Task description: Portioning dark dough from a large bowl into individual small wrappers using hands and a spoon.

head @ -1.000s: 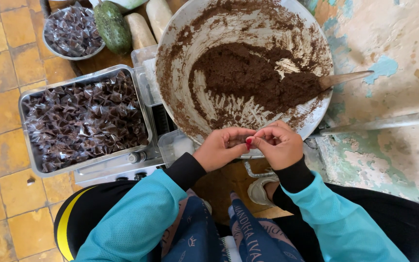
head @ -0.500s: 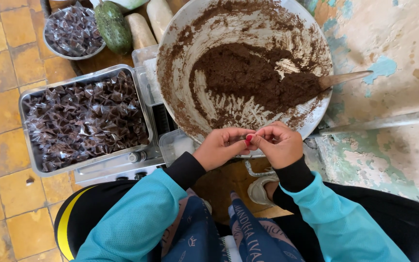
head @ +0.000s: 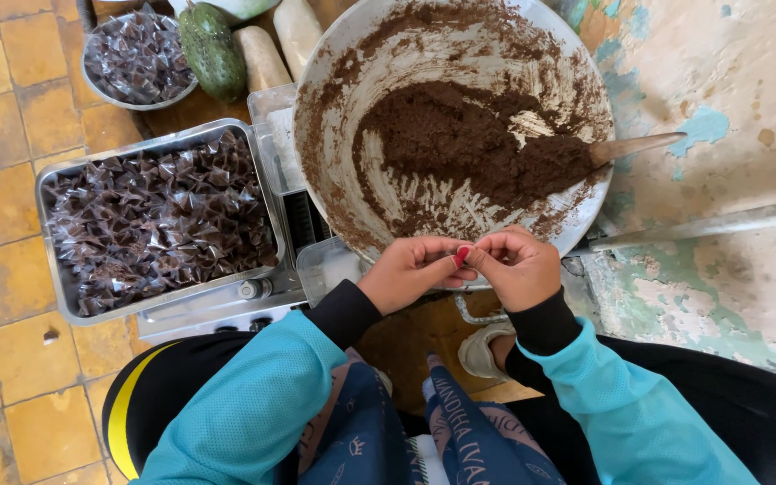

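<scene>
My left hand point(head: 411, 269) and my right hand point(head: 514, 265) meet at their fingertips just below the near rim of a large round metal bowl point(head: 316, 126). They pinch something small between them; it is hidden by the fingers. The bowl holds a heap of dark brown paste point(head: 478, 148), with smears up its sides. A wooden spoon point(head: 639, 145) lies in the paste, its handle over the right rim. To the left stands a rectangular metal tray point(head: 57, 296) piled with small clear-wrapped dark packets point(head: 159, 220).
A smaller round bowl point(head: 136, 63) of the same wrapped packets sits at the top left. Beside it lie a green gourd point(head: 211, 49) and two pale vegetables point(head: 262, 56). A peeling painted wall point(head: 720, 135) fills the right. Yellow floor tiles point(head: 2, 108) lie at the left.
</scene>
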